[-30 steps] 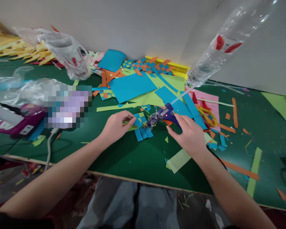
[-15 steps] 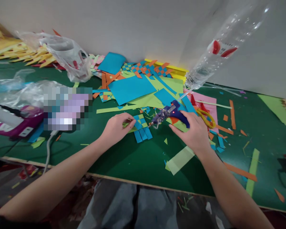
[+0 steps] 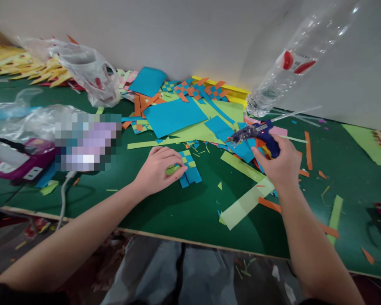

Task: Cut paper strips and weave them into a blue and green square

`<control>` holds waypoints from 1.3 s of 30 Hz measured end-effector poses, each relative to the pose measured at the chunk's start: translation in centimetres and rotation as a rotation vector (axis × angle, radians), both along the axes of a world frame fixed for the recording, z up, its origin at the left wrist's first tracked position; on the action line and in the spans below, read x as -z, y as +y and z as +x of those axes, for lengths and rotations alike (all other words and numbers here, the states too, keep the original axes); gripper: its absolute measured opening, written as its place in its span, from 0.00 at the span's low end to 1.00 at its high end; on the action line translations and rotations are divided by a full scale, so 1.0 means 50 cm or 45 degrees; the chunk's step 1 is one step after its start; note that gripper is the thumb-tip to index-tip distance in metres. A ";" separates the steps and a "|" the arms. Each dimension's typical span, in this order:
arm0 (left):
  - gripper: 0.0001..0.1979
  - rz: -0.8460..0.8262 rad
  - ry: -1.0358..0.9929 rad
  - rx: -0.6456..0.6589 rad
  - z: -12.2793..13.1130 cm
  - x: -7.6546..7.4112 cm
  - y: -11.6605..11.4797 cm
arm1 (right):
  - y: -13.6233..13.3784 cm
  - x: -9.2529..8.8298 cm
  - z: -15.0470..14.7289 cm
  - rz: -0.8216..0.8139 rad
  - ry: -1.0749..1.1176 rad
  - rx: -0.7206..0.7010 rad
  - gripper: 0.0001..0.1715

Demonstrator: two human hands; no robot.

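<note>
My right hand (image 3: pixel 281 163) is wrapped round the handle of a blue hot glue gun (image 3: pixel 262 132), held over the scraps to the right. Its nozzle points left, stringy glue residue coats the front, a small red light glows, and a clear glue stick (image 3: pixel 296 112) sticks out behind. My left hand (image 3: pixel 160 170) curls over the left side of a small woven paper piece (image 3: pixel 192 173) in blue and light green, with fingers and thumb closed on it. Part of that piece is hidden beneath the fingers.
Blue sheets (image 3: pixel 174 116), paper strips and woven pieces (image 3: pixel 198 90) lie at the back. A plastic bottle (image 3: pixel 292 63) stands at the back right. Left are a bagged cup (image 3: pixel 92 76), a pixelated device (image 3: pixel 89 142) with a cable, and a purple power strip (image 3: pixel 28 165).
My right hand has carried the glue gun right and slightly back, away from the woven piece. My left fingers have moved down over the piece's left side.
</note>
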State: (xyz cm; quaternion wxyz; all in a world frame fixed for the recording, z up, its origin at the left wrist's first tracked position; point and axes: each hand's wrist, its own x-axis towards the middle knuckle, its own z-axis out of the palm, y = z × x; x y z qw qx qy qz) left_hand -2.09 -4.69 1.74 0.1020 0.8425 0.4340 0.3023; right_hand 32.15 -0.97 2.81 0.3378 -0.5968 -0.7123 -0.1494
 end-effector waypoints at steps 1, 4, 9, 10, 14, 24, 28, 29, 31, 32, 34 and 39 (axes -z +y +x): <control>0.11 -0.015 -0.009 -0.021 -0.002 -0.001 0.000 | 0.004 0.001 0.009 -0.006 -0.006 0.025 0.33; 0.13 -0.021 -0.011 -0.086 -0.007 0.000 0.005 | 0.017 0.007 0.038 -0.009 0.023 0.142 0.36; 0.11 0.094 0.074 -0.175 -0.012 0.009 0.014 | 0.036 0.010 0.081 0.009 0.198 0.360 0.32; 0.11 0.102 0.093 -0.177 -0.012 0.010 0.014 | 0.040 0.008 0.089 0.000 0.227 0.407 0.30; 0.09 0.109 0.131 -0.170 -0.013 0.010 0.011 | 0.051 -0.007 0.114 -0.083 0.305 0.580 0.24; 0.09 0.064 0.192 -0.136 -0.013 0.012 0.007 | 0.128 -0.012 0.184 -0.432 0.377 0.798 0.33; 0.09 0.072 0.202 -0.131 -0.013 0.014 0.009 | 0.168 0.007 0.201 -0.487 0.390 0.841 0.37; 0.09 0.074 0.200 -0.135 -0.013 0.014 0.009 | 0.176 0.013 0.201 -0.498 0.394 0.852 0.37; 0.09 0.071 0.195 -0.143 -0.013 0.015 0.011 | 0.190 0.025 0.201 -0.516 0.397 0.863 0.38; 0.09 0.067 0.192 -0.147 -0.013 0.014 0.012 | 0.196 0.030 0.200 -0.521 0.397 0.864 0.37; 0.09 0.057 0.190 -0.152 -0.012 0.014 0.013 | 0.209 0.040 0.199 -0.524 0.392 0.853 0.35; 0.09 0.023 0.176 -0.185 -0.010 0.011 0.015 | 0.235 0.059 0.202 -0.500 0.348 0.802 0.34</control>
